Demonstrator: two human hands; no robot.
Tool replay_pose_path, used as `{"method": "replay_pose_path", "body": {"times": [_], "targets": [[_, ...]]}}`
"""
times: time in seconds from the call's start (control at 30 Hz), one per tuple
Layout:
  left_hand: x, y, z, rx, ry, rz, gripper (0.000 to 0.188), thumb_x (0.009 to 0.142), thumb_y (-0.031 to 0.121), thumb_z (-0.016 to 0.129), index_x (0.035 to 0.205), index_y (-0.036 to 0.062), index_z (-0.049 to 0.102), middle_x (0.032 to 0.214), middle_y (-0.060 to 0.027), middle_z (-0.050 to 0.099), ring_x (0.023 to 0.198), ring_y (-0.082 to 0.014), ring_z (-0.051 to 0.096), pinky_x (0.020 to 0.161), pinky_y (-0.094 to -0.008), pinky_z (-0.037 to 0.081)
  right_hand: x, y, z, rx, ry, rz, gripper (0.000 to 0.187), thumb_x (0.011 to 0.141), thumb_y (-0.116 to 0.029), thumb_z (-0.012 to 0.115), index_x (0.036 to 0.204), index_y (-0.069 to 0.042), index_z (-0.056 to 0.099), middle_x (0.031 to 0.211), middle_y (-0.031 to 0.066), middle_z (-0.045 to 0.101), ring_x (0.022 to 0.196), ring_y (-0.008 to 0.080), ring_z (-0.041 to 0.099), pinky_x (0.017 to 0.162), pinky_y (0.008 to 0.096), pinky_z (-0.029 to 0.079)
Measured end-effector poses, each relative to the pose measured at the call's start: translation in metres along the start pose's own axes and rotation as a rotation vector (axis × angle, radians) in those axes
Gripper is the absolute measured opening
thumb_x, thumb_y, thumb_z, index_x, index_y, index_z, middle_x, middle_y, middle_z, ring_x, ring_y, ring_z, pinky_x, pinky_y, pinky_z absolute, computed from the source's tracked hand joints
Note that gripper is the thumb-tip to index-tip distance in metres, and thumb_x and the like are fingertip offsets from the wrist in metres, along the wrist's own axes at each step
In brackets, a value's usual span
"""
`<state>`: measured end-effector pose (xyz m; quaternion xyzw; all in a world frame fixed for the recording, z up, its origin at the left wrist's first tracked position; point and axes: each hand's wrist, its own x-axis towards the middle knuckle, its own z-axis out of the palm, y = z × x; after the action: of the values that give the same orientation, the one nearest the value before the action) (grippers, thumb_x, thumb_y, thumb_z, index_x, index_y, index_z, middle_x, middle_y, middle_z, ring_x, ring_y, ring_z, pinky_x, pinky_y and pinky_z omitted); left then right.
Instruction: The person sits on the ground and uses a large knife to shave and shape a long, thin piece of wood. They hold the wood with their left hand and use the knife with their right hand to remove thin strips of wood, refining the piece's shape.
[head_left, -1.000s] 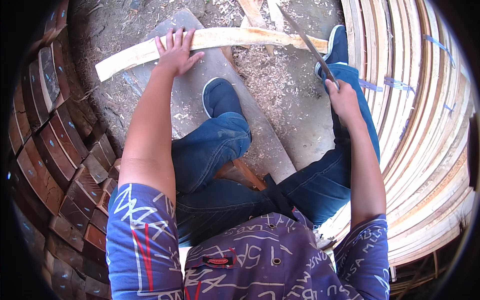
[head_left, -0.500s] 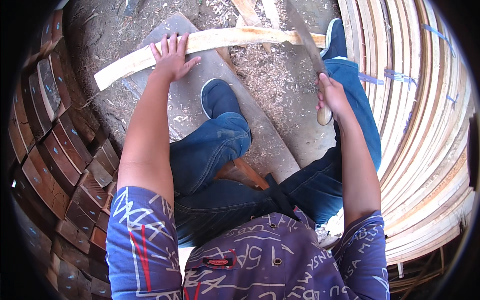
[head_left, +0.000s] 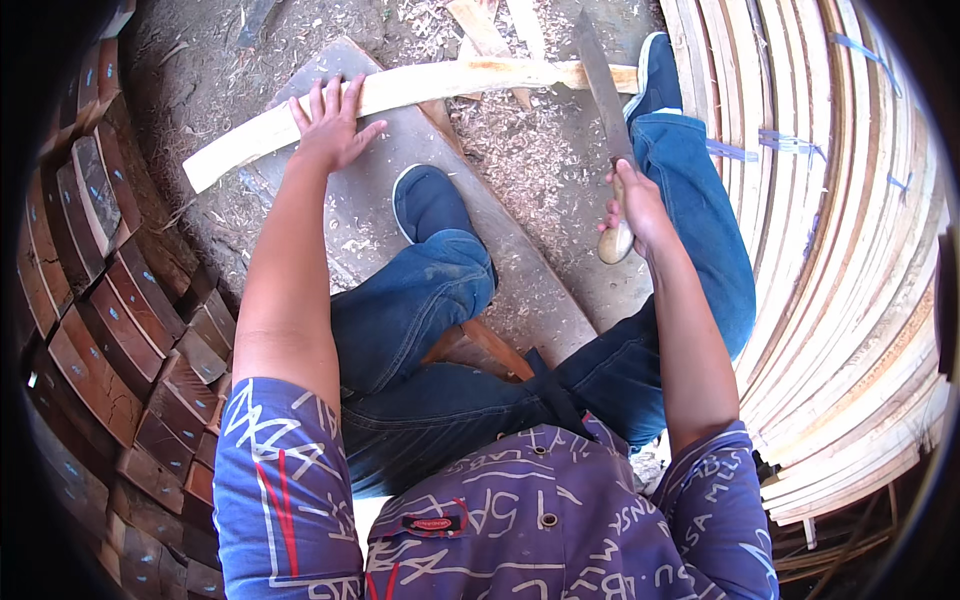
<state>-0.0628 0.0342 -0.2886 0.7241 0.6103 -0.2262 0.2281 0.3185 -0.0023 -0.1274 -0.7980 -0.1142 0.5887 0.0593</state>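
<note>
A long, pale, curved strip of wood (head_left: 440, 84) lies across the far part of the view, its left part over a flat board (head_left: 395, 150) on the ground. My left hand (head_left: 333, 130) is open and rests on that left part with its fingers spread over the strip. In my right hand (head_left: 640, 205) is a machete (head_left: 604, 95), gripped by its wooden handle. The blade points away from me and passes over the strip's narrower, browner right part; whether it touches the wood I cannot tell. The strip's right end reaches my right shoe (head_left: 655, 75).
Curved pale wood strips, tied with blue bands, are stacked along the right (head_left: 800, 250). Dark wooden blocks (head_left: 110, 340) with blue marks are piled on the left. Wood shavings (head_left: 510, 150) and offcuts (head_left: 480, 28) litter the ground. My left shoe (head_left: 432, 203) stands on the board.
My right hand has moved a little left and nearer to me with the machete, whose tip now shows. My left hand stays on the strip. The whole view has shifted slightly.
</note>
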Motion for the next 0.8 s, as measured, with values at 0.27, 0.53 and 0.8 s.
{"method": "replay_pose_path", "body": {"times": [0.27,0.53,0.8], "targets": [[-0.008,-0.008,0.001,0.027,0.053,-0.010,0.074,0.091,0.062,0.040,0.150,0.0255,0.015,0.155,-0.0137,0.014,0.144,-0.0372,0.006,0.108,-0.0667,0.000,-0.029,-0.067,-0.030,0.205,0.101,-0.356,0.043,0.101,-0.046,0.036,0.107,-0.006,0.050,0.055,-0.0031,0.037,0.041,0.0074,0.036,0.048,0.0284,0.044],[-0.004,-0.013,0.002,0.015,0.075,0.000,0.073,0.091,0.061,0.041,0.150,0.0257,0.016,0.154,-0.0136,0.016,0.144,-0.0372,0.007,0.109,-0.0659,-0.001,-0.022,-0.008,-0.011,0.309,-0.226,0.091,0.041,0.100,-0.042,0.040,0.100,-0.003,0.052,0.055,-0.0015,0.040,0.041,0.0112,0.039,0.048,0.0332,0.047],[-0.008,-0.051,-0.010,-0.002,0.200,0.096,0.074,0.086,0.048,0.061,0.146,0.0194,0.029,0.141,-0.0138,0.036,0.134,-0.0314,0.031,0.108,-0.0558,0.019,-0.030,-0.087,-0.029,0.234,0.105,-0.392,0.033,0.100,-0.030,0.047,0.103,0.002,0.057,0.069,0.0032,0.051,0.052,0.0106,0.049,0.049,0.0275,0.049]]}}
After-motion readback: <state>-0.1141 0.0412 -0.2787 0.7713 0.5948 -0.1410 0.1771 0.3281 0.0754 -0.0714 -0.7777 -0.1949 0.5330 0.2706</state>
